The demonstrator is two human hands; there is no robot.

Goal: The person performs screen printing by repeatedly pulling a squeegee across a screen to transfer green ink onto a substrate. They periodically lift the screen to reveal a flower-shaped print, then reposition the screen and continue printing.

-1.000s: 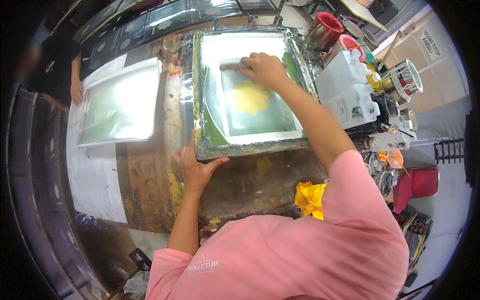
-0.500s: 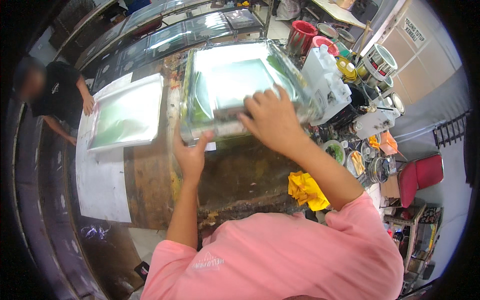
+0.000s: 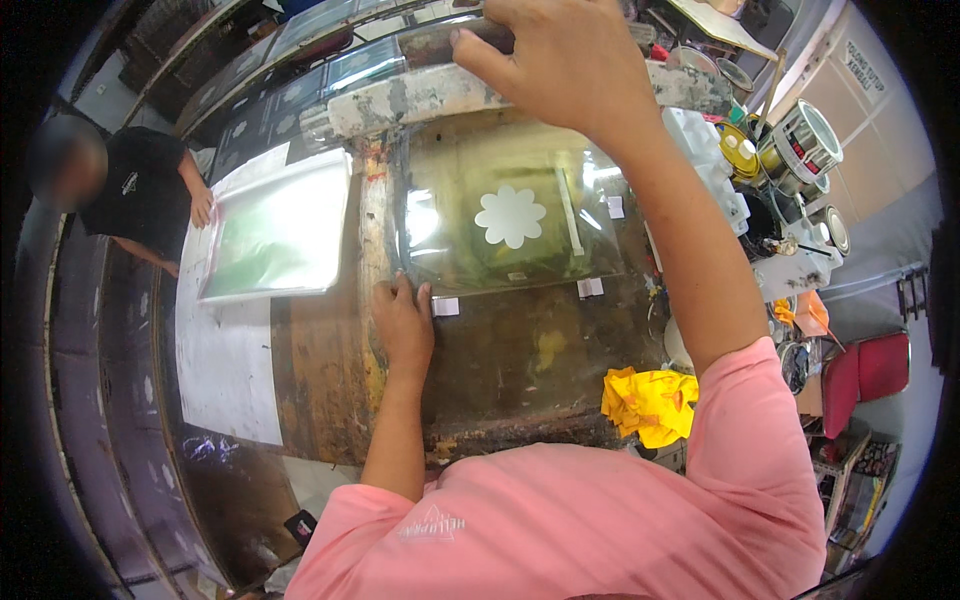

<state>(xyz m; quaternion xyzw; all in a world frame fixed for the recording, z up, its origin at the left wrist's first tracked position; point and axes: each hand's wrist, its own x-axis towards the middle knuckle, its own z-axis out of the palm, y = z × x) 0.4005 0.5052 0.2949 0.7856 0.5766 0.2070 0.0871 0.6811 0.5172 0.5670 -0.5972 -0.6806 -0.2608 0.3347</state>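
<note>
My right hand [image 3: 575,65], at the top edge of the view, grips the raised screen printing frame [image 3: 420,100]. The frame's paint-stained pale rail faces me, and a brown bar [image 3: 430,42] shows just above it. My fingers there are partly cut off. Beneath the frame a clear plastic sheet [image 3: 450,245] lies on the table, with a white flower shape [image 3: 510,217] and a pale strip [image 3: 570,212]. At the sheet's near left corner rests my left hand [image 3: 403,325], thumb and fingertips slightly apart, nothing visible between them.
Small white tabs [image 3: 446,307] sit along the sheet's edge. A stack of shiny sheets [image 3: 280,230] lies left, beside another person's hand [image 3: 201,208]. Yellow cloth [image 3: 650,405] is at the near right edge. Paint cans [image 3: 800,140] and white jugs [image 3: 705,165] crowd the right.
The screen printing frame has swung up and away from me with my right hand, uncovering the clear sheet. My left hand has left the frame and come down to the sheet's near left corner.
</note>
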